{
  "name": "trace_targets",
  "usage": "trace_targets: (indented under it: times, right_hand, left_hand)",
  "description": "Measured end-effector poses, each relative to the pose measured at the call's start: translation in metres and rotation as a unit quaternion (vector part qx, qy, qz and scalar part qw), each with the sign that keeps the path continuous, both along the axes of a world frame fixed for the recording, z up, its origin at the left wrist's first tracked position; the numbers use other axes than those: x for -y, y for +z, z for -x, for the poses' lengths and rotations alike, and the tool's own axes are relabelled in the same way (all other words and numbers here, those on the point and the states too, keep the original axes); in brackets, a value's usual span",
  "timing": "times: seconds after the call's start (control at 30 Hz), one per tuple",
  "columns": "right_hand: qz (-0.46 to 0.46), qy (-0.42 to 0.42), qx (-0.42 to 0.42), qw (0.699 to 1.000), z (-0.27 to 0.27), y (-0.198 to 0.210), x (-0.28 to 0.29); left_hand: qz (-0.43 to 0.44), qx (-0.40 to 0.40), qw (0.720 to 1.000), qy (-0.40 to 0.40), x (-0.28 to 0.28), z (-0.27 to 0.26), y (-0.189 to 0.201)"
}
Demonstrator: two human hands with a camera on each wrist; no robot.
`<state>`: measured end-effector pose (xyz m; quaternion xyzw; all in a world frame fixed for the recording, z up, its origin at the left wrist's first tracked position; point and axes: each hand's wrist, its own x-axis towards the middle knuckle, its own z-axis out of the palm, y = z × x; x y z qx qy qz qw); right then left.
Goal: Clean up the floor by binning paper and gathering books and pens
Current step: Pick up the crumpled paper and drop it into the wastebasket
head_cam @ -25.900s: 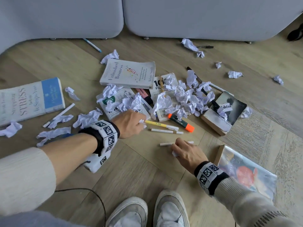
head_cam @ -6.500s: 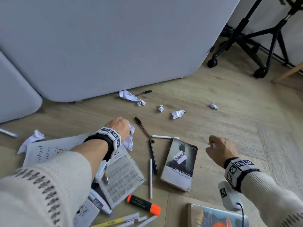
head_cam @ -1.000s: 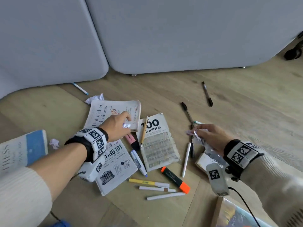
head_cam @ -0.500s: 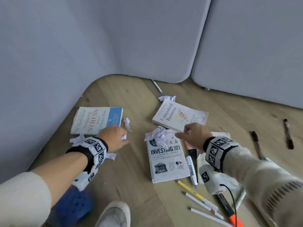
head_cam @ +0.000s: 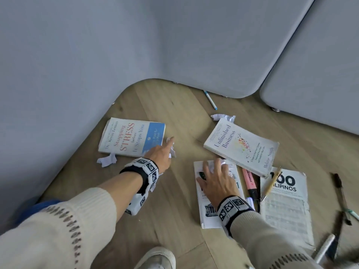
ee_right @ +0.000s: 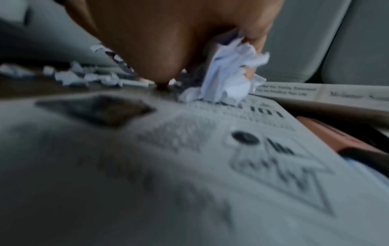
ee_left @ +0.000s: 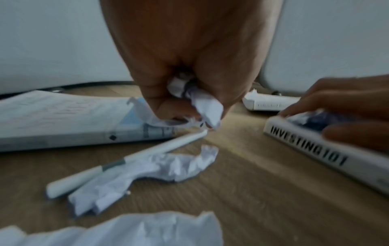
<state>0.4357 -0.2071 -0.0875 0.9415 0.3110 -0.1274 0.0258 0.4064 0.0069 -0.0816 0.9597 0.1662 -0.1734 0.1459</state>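
Note:
My left hand (head_cam: 165, 151) reaches to the blue corner of the "Stopping Stress" book (head_cam: 132, 136) and grips crumpled paper (ee_left: 202, 103) in its curled fingers. My right hand (head_cam: 214, 169) lies on the white "Investing 101" book (head_cam: 209, 216), its fingers closed over another wad of crumpled paper (ee_right: 229, 79). "Unfinished Business" (head_cam: 240, 146) and "100 Filipinos" (head_cam: 285, 200) lie to the right. A pink highlighter (head_cam: 249, 181), a pencil (head_cam: 271, 185) and a black pen (head_cam: 340, 191) lie among them. A white pen (ee_left: 126, 163) and loose paper (ee_left: 168, 166) sit under my left wrist.
Grey sofa panels (head_cam: 174, 45) wall in the wooden floor at the back and left. A blue-tipped pen (head_cam: 210, 100) lies near the sofa base, with a paper scrap (head_cam: 223, 117) close by and another scrap (head_cam: 106, 160) below the Stress book. My shoe (head_cam: 157, 257) is at the bottom.
My left hand has moved forward to the Stress book's corner. My right hand has come down flat over the paper wad on the Investing 101 book.

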Motion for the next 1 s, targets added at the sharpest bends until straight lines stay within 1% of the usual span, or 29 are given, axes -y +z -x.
trace_targets:
  times: [0.1, 0.17, 0.27, 0.33, 0.4, 0.43, 0.47, 0.5, 0.63, 0.73, 0.8, 0.9, 1.0]
  right_hand:
    - [-0.030, 0.021, 0.010, 0.999, 0.000, -0.007, 0.010]
    - [-0.029, 0.043, 0.022, 0.998, -0.005, -0.008, 0.018]
    - [-0.010, 0.056, 0.009, 0.998, -0.012, -0.001, 0.014]
    - [-0.016, 0.028, 0.010, 0.999, -0.023, 0.011, 0.005]
    - [-0.057, -0.005, 0.019, 0.998, -0.033, 0.022, -0.013]
    - [-0.082, -0.021, 0.013, 0.996, -0.034, 0.029, -0.025]
    - [-0.101, -0.039, 0.003, 0.994, -0.032, 0.034, -0.037]
    - [-0.105, -0.038, -0.010, 0.994, -0.025, 0.038, -0.050]
    - [-0.091, 0.088, -0.060, 0.990, 0.021, 0.034, -0.101]
    - [-0.106, 0.142, -0.103, 0.979, 0.051, 0.019, -0.125]
    - [-0.117, 0.160, -0.077, 0.977, 0.063, 0.012, -0.133]
    - [-0.084, 0.220, -0.035, 0.971, 0.080, 0.002, -0.134]
    - [-0.041, 0.268, -0.026, 0.962, 0.086, -0.017, -0.128]
  left_hand:
    - [-0.041, 0.014, 0.998, -0.048, 0.001, 0.000, -0.008]
    - [-0.071, 0.031, 0.996, -0.044, 0.003, -0.001, -0.013]
    - [-0.061, 0.054, 0.996, -0.042, 0.000, 0.006, -0.017]
    - [-0.007, 0.089, 0.996, 0.000, -0.007, 0.012, -0.012]
    - [0.051, 0.149, 0.983, 0.092, -0.017, 0.030, 0.002]
    - [0.064, 0.175, 0.973, 0.137, -0.022, 0.045, 0.009]
    - [0.070, 0.194, 0.965, 0.163, -0.027, 0.057, 0.015]
    - [0.070, 0.196, 0.962, 0.174, -0.035, 0.070, 0.019]
    - [0.082, 0.142, 0.966, 0.198, -0.081, 0.116, 0.029]
    - [0.047, 0.107, 0.971, 0.210, -0.108, 0.141, 0.040]
    - [0.018, 0.067, 0.975, 0.213, -0.114, 0.153, 0.046]
    - [-0.003, 0.014, 0.978, 0.209, -0.114, 0.158, 0.044]
    - [-0.007, 0.004, 0.981, 0.192, -0.111, 0.150, 0.030]
